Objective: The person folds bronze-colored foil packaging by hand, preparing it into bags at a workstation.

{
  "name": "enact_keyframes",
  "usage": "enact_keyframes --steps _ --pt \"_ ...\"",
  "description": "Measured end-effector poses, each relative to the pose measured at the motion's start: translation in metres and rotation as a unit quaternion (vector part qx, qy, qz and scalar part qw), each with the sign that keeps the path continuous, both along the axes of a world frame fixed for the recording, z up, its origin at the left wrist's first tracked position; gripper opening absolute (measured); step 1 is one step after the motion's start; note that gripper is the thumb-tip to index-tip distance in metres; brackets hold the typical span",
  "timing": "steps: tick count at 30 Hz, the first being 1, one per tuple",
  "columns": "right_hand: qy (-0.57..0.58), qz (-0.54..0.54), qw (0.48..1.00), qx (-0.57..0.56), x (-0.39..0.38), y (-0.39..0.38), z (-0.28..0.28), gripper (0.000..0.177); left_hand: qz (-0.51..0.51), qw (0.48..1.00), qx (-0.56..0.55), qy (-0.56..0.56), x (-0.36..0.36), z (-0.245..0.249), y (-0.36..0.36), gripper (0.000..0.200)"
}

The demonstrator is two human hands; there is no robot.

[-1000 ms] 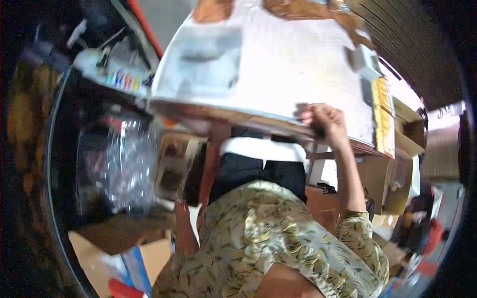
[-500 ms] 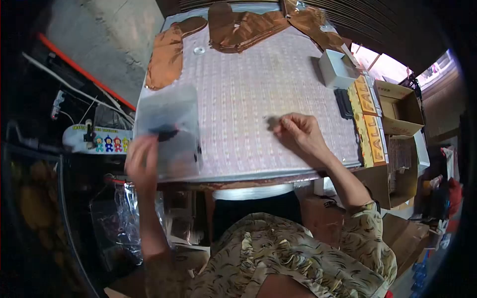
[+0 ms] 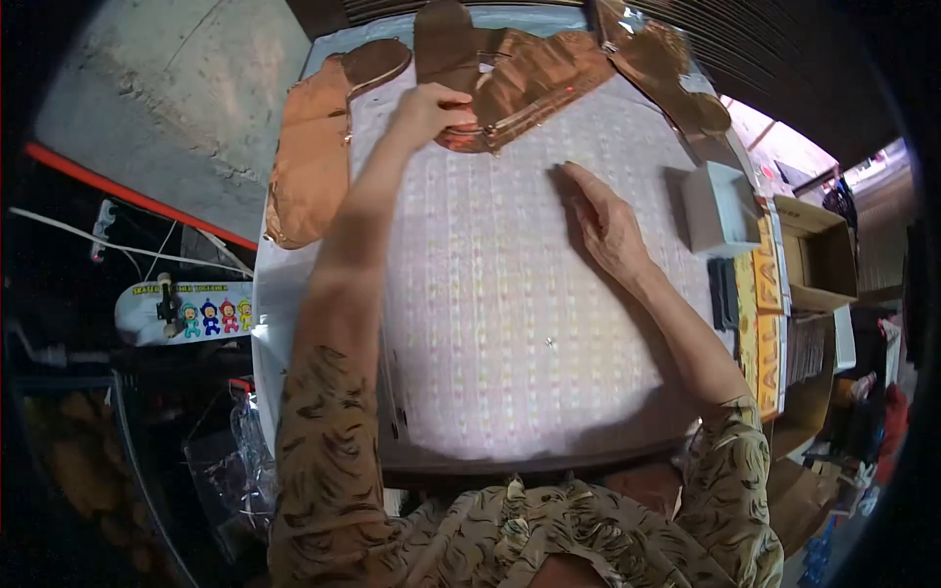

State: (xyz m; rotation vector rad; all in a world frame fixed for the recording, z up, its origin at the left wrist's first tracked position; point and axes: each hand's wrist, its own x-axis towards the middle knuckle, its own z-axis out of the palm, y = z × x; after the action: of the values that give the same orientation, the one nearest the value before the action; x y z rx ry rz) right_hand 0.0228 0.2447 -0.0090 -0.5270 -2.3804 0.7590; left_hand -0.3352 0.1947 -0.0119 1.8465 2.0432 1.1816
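My left hand point(image 3: 429, 116) reaches to the back of the table, its fingers closed on the near edge of a stack of flat copper-coloured foil balloons point(image 3: 534, 83). The fingertips are partly hidden against the foil. My right hand point(image 3: 610, 223) hovers over the table's right half, with its fingers stretched forward and nothing visible in them. Another flat copper foil piece point(image 3: 309, 147) lies left of my left forearm. A tiny shiny bit point(image 3: 549, 342) lies on the patterned tablecloth point(image 3: 470, 284).
At the right edge stand a white open box point(image 3: 723, 211), a dark object point(image 3: 723, 294) and orange boxes lettered FALL point(image 3: 767, 323). Beyond them is a cardboard box point(image 3: 814, 250). More foil point(image 3: 667, 73) lies at the back right. A skateboard point(image 3: 186, 312) is left of the table.
My left hand has moved from the clear plastic at the front left to the foil stack at the back. My right hand has moved forward, its fingers extending from a pinch. The view has shifted forward.
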Motion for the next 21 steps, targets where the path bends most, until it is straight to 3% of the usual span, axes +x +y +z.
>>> enact_keyframes --steps 9,13,16,18,21 --pt "0.007 0.002 1.000 0.006 -0.083 0.066 -0.006 0.051 0.102 0.988 -0.076 -0.086 0.012 0.001 0.015 0.023" --pt "0.013 -0.024 0.999 0.046 -0.140 0.076 0.004 0.053 0.108 0.988 -0.089 -0.067 0.003 0.010 0.028 0.020" --pt "0.104 0.015 0.992 0.072 -0.173 0.092 -0.005 0.046 0.055 0.987 -0.113 -0.104 -0.014 0.022 0.045 0.026" --pt "0.139 0.057 0.986 -0.077 -0.193 0.106 -0.015 0.048 0.071 0.986 -0.138 -0.062 -0.020 0.033 0.053 0.029" --pt "0.093 0.038 0.990 -0.094 -0.196 0.113 -0.006 0.031 0.074 0.982 -0.171 -0.041 -0.014 0.049 0.053 0.027"
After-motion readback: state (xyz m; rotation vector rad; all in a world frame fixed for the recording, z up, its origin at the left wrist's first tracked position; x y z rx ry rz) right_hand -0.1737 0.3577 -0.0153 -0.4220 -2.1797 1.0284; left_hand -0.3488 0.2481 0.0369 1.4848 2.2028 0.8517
